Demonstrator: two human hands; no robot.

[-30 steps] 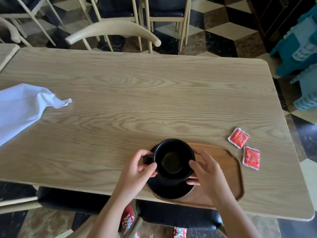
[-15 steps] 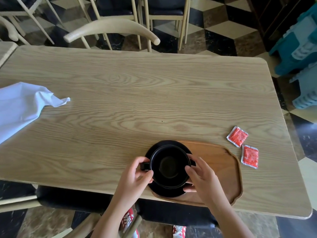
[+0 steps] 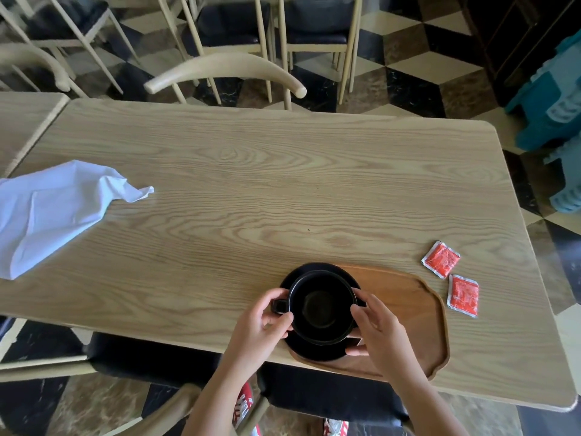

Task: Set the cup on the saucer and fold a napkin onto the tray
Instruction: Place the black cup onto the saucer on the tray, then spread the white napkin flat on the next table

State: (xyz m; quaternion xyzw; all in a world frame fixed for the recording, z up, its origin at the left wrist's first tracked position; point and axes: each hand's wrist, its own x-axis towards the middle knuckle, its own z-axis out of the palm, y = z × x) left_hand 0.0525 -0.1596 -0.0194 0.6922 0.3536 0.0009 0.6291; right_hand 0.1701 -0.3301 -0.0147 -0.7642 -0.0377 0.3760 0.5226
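A black cup [image 3: 321, 306] sits on a black saucer [image 3: 317, 268] at the left end of a brown wooden tray [image 3: 405, 306], near the table's front edge. My left hand [image 3: 262, 325] pinches the cup's handle on its left side. My right hand [image 3: 379, 332] cups the right side of the cup, thumb near the saucer's edge. A crumpled white napkin [image 3: 53, 209] lies far off at the table's left edge.
Two red sachets [image 3: 440, 259] [image 3: 462, 295] lie on the wooden table [image 3: 283, 184] just right of the tray. A curved chair back [image 3: 226, 70] stands behind the table, a second table [image 3: 22, 118] at the left, blue stools [image 3: 556, 99] at the right.
The cup has come down from above the saucer onto it, both hands still on it. The view has tilted slightly.
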